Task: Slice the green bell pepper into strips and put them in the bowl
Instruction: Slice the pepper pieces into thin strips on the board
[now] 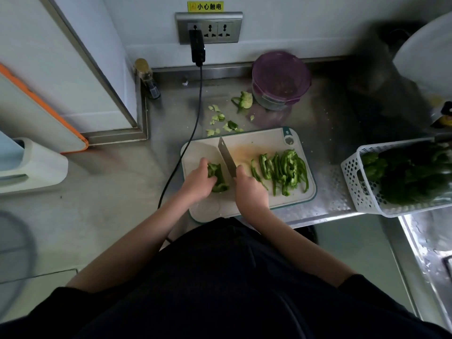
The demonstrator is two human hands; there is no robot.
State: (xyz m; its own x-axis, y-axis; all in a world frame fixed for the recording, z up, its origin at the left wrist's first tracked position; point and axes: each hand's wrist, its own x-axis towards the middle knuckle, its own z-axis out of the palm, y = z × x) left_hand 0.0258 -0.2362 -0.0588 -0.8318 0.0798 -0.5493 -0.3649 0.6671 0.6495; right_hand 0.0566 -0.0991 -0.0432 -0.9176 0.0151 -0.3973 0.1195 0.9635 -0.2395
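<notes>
On the white cutting board (247,143) my left hand (198,182) holds down a piece of green bell pepper (217,177). My right hand (249,189) grips the handle of a knife (226,155), whose blade stands just right of the pepper piece. Several cut green strips (283,170) lie in a pile on the board's right half. A round bowl with a purple rim (281,79) stands on the counter behind the board, with some green pieces inside.
Pepper core (244,100) and scraps (220,123) lie on the steel counter behind the board. A white perforated basket of greens (401,174) stands at right, a sink beyond it. A black cable (193,128) runs from the wall socket (209,28) past the board's left side.
</notes>
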